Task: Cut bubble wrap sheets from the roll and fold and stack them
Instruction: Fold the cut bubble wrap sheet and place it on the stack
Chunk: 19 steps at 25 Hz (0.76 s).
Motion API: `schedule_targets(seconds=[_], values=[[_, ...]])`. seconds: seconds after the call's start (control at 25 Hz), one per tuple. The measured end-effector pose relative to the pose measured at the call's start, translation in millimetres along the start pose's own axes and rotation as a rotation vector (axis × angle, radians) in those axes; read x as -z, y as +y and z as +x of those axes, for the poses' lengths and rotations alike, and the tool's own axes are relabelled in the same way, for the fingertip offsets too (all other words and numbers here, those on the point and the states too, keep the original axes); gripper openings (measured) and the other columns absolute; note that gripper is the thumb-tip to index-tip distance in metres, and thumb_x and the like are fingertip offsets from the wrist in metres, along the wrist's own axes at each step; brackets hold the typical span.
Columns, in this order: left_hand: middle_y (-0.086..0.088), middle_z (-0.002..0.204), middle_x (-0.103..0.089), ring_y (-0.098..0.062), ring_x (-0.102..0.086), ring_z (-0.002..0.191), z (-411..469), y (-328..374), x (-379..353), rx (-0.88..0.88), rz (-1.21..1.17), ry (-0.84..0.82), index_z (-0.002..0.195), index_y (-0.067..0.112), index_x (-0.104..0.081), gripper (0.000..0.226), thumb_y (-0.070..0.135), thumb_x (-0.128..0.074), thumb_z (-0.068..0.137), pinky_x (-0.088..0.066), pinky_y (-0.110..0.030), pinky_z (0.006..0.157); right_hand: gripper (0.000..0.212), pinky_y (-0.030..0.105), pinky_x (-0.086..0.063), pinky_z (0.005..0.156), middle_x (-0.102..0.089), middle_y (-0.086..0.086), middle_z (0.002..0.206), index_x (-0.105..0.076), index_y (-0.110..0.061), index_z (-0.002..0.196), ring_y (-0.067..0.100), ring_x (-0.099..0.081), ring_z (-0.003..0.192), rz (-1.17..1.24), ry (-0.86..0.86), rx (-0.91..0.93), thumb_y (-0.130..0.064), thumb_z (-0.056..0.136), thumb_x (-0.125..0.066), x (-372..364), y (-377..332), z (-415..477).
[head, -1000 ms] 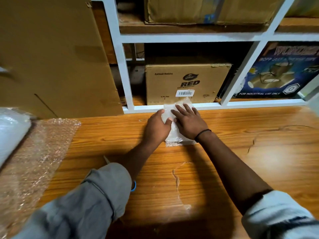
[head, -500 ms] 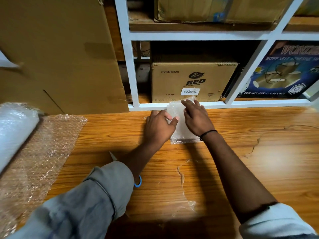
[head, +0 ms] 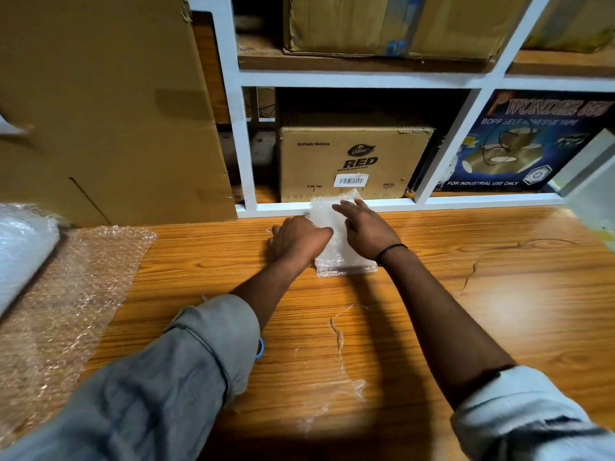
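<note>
At 12 o'clock on the wooden surface [head: 432,294], the folded bubble wrap stack [head: 336,241] lies against the white shelf frame [head: 392,203]. The left hand [head: 299,239] curls on its left edge; the right hand [head: 366,227] presses flat, fingers [head: 346,207] spread. Behind, one shelf bay holds a brown RED carton [head: 352,161]. At 9 o'clock lie the bubble wrap roll [head: 23,247] and its unrolled sheet [head: 76,294].

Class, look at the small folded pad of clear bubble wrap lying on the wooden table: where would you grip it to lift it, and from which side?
Probably the folded pad of clear bubble wrap by its near edge, from the person's side: that edge lies exposed, while both hands cover its middle.
</note>
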State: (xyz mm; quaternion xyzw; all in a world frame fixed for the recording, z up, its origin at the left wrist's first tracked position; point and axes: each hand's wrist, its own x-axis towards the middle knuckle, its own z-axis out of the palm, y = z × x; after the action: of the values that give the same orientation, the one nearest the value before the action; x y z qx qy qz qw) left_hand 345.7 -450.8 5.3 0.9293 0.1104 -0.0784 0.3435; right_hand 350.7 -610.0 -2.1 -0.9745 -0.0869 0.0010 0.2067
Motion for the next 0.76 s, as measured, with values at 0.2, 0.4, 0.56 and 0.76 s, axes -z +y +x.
schedule_targets(seconds=[0.2, 0.4, 0.56, 0.76], values=[[-0.005, 0.120, -0.068, -0.034, -0.053, 0.120, 11.2, -3.5, 16.5, 0.031, 0.120, -0.103, 0.110, 0.021, -0.069, 0.038, 0.046, -0.066, 0.080, -0.045, -0.042, 0.096, 0.050, 0.049, -0.025, 0.124, -0.034, 0.009, 0.166, -0.039, -0.019, 0.158, 0.035, -0.019, 0.157, -0.214, -0.088, -0.043, -0.031, 0.109, -0.042, -11.4, -6.4, 4.6], [-0.003, 0.153, -0.045, -0.031, -0.036, 0.142, 10.4, -10.6, 4.3, -0.419, 0.295, 0.100, 0.148, 0.022, -0.046, 0.051, 0.040, -0.053, 0.100, -0.033, -0.044, 0.112, 0.059, 0.050, -0.013, 0.128, -0.011, 0.011, 0.173, -0.021, -0.019, 0.164, 0.034, -0.007, 0.159, -0.227, -0.055, -0.130, -0.043, 0.111, -0.029, -39.2, -6.6, -7.9], [0.005, 0.172, -0.009, -0.032, 0.009, 0.158, 16.1, -20.6, -17.6, -0.636, 0.520, -0.125, 0.165, 0.024, -0.012, 0.065, 0.032, -0.040, 0.106, -0.003, -0.051, 0.127, 0.064, 0.047, 0.000, 0.130, 0.010, 0.006, 0.173, 0.001, -0.023, 0.166, 0.029, 0.012, 0.159, -0.227, -0.076, -0.168, -0.047, 0.111, -0.019, -55.7, -1.4, -15.7], [0.003, 0.172, 0.014, -0.036, 0.028, 0.152, 29.2, -40.9, -30.7, -0.601, 0.630, -0.176, 0.164, 0.022, 0.009, 0.070, 0.032, -0.033, 0.108, 0.011, -0.055, 0.125, 0.062, 0.047, 0.005, 0.129, 0.013, 0.002, 0.173, 0.005, -0.026, 0.165, 0.024, 0.018, 0.158, -0.200, -0.050, -0.195, -0.049, 0.110, -0.013, -69.9, 1.6, -20.5]])
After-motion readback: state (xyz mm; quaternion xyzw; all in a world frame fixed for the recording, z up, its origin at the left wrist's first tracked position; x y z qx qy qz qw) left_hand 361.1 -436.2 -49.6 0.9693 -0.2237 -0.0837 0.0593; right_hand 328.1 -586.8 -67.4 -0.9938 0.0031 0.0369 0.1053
